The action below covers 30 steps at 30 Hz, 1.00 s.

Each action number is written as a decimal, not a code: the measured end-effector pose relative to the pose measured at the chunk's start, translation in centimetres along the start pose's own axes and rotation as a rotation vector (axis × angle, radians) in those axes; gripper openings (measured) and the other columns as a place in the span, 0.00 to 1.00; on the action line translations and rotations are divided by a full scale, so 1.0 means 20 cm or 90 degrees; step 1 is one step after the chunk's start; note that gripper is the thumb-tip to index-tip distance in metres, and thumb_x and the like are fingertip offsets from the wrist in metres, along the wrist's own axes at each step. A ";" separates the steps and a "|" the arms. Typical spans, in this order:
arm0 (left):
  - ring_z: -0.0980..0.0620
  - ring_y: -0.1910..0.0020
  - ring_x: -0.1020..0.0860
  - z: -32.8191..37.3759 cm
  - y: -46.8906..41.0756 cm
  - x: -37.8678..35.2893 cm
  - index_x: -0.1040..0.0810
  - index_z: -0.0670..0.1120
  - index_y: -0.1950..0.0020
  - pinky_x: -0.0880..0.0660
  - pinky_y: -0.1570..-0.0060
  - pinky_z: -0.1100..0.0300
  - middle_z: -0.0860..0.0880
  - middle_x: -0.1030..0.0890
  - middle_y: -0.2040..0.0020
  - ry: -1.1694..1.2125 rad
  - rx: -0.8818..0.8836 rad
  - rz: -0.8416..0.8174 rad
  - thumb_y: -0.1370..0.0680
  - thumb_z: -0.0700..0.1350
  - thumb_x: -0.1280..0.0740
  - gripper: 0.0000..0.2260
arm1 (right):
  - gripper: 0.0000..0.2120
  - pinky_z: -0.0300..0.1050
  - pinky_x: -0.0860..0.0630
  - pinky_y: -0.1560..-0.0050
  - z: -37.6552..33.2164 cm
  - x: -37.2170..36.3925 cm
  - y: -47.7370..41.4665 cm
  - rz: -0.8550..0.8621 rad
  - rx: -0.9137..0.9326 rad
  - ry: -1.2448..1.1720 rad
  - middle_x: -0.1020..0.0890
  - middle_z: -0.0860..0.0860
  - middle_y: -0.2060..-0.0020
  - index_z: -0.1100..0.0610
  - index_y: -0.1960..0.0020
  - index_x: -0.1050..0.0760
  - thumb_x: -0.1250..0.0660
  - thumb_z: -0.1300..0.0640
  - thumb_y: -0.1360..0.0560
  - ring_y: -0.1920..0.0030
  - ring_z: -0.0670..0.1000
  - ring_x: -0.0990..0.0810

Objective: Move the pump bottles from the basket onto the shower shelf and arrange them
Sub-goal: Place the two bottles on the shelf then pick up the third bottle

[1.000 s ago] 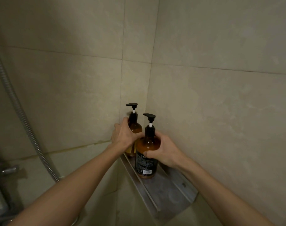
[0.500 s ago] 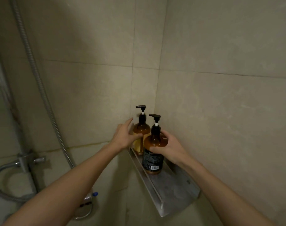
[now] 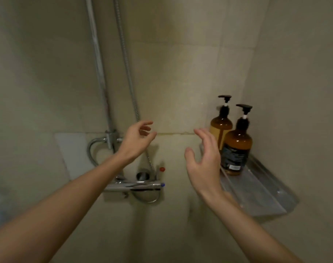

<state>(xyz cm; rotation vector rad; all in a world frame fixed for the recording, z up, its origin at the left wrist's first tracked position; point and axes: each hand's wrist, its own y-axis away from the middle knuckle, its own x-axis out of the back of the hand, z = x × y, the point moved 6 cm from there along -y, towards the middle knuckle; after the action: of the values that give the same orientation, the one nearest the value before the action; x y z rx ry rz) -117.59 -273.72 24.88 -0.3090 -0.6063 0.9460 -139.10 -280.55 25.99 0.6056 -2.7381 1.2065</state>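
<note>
Two amber pump bottles with black pumps stand upright on the metal corner shelf (image 3: 260,192) at the right. The rear bottle (image 3: 219,126) is in the corner; the front bottle (image 3: 237,147), with a dark label, stands just right of it and nearer to me. My right hand (image 3: 204,164) hovers open just left of the bottles, touching neither. Further left, my left hand (image 3: 137,141) is open and empty, with fingers loosely curled, in front of the tiled wall. No basket is in view.
A chrome shower mixer (image 3: 135,185) with red and blue marks is fixed to the wall below my left hand. A riser pipe (image 3: 99,73) and a flexible hose (image 3: 124,54) run up from it. Beige tiled walls meet in the corner behind the shelf.
Both hands let go of the bottles and drew back to the left. The view swung left, so the shelf now sits at the right and the shower mixer has come into sight.
</note>
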 end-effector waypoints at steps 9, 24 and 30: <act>0.56 0.60 0.23 -0.51 0.61 0.69 0.26 0.52 0.41 0.26 0.61 0.71 0.49 0.22 0.53 -0.051 0.133 0.115 0.27 0.42 0.31 0.16 | 0.21 0.37 0.37 0.36 0.01 -0.78 0.48 -0.200 -0.044 -0.030 0.27 0.55 0.39 0.61 0.37 0.28 0.35 0.67 0.30 0.38 0.51 0.29; 0.54 0.51 0.25 -1.43 1.67 1.19 0.33 0.51 0.31 0.27 0.58 0.64 0.52 0.26 0.48 -0.131 0.458 0.146 0.25 0.47 0.32 0.23 | 0.25 0.40 0.39 0.36 0.43 -1.49 1.62 -0.581 -0.219 0.101 0.29 0.59 0.36 0.63 0.32 0.34 0.35 0.64 0.29 0.35 0.56 0.31; 0.63 0.51 0.27 -1.80 2.06 1.02 0.35 0.58 0.31 0.26 0.55 0.63 0.63 0.28 0.50 -0.171 0.545 0.113 0.27 0.53 0.32 0.25 | 0.26 0.37 0.38 0.41 0.72 -1.62 2.00 -0.691 -0.245 0.117 0.28 0.57 0.37 0.61 0.32 0.34 0.34 0.61 0.29 0.37 0.56 0.30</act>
<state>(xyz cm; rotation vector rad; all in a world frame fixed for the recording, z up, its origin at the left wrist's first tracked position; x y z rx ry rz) -114.01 -233.42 -17.21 0.5447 -0.3692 1.3404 -123.92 -256.31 -19.03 1.5070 -1.8473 0.4161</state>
